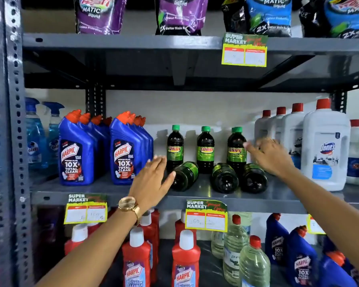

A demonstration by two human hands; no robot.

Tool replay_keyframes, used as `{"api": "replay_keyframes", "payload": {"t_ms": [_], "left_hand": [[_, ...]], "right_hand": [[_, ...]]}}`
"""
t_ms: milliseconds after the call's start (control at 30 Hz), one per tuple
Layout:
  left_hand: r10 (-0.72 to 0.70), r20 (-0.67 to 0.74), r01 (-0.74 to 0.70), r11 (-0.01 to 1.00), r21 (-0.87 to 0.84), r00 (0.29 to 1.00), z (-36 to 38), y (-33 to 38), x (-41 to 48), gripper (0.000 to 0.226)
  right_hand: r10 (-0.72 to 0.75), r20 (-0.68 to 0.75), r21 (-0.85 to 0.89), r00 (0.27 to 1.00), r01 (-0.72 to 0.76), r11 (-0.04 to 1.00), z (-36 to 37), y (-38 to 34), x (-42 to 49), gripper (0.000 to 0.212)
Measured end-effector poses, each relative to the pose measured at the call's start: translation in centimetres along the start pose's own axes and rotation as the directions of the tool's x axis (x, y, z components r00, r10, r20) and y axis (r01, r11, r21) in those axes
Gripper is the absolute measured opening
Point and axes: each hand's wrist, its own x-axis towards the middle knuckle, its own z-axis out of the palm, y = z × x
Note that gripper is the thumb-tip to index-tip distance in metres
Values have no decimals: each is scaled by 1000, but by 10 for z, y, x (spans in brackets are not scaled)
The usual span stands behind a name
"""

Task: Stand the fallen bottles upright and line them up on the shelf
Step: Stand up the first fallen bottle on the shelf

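Three dark bottles with green caps and green Sunny labels stand upright at the back of the middle shelf (104,187): a left one (175,148), a middle one (205,150) and a right one (236,150). In front of them three of the same bottles lie on their sides, bases toward me: a left one (184,176), a middle one (224,178) and a right one (254,178). My left hand (151,181) is open, fingers spread, just left of the left fallen bottle. My right hand (267,155) is open above the right fallen bottle, holding nothing.
Blue Harpic bottles (77,150) stand left of the dark bottles, white Domex jugs (324,146) to the right. Detergent pouches (180,15) sit on the shelf above. Red Harpic bottles (186,257) and clear bottles (254,264) fill the shelf below. A grey upright post (6,141) runs along the left.
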Motion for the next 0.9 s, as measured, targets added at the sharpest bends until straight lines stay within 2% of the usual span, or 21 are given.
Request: {"api": "replay_keyframes", "payload": {"t_ms": [33, 100, 133, 200, 267, 333, 400, 433, 500, 567, 633, 767, 900], "left_hand": [[-54, 66, 54, 999, 0, 996, 6, -3, 0, 64], [-136, 206, 130, 991, 42, 969, 13, -7, 1, 74], [-147, 265, 134, 989, 65, 953, 13, -7, 0, 85], [-106, 276, 78, 991, 113, 955, 17, -10, 1, 98], [-65, 172, 36, 985, 168, 983, 21, -14, -6, 97], [-22, -1, 22, 970, 243, 1000, 25, -10, -18, 90], [16, -110, 14, 964, 266, 994, 27, -5, -25, 81], [27, -137, 9, 967, 256, 990, 26, -3, -26, 76], [38, -160, 2, 970, 242, 986, 24, -2, -26, 70], [36, -157, 2, 972, 236, 987, 22, 0, -27, 70], [36, -177, 5, 973, 229, 984, 22, 1, -27, 69], [25, -186, 11, 981, 192, 982, 22, 2, -28, 69], [28, -188, 6, 984, 180, 982, 24, 0, -28, 66]], "right_hand": [[103, 87, -33, 991, -101, 994, 4, 9, 5, 67], [283, 243, -93, 928, -268, 959, 9, 25, 10, 71], [358, 345, -72, 867, -356, 932, 10, 29, 10, 74], [408, 521, -23, 750, -465, 885, 19, 27, 11, 87], [407, 596, 11, 692, -513, 858, 28, 23, 16, 88], [450, 597, -11, 664, -555, 832, 32, 23, 23, 86], [498, 589, 28, 637, -632, 775, 34, 27, 24, 79], [508, 583, 77, 634, -665, 743, 36, 29, 22, 76], [484, 533, 194, 694, -657, 728, 44, 40, 22, 78], [479, 402, 290, 780, -605, 742, 52, 45, 17, 91], [499, 264, 344, 825, -564, 751, 55, 43, 8, 98], [399, 3, 357, 917, -374, 856, 64, 37, 7, 74], [394, 6, 418, 919, -361, 834, 72, 28, 24, 68]]}}
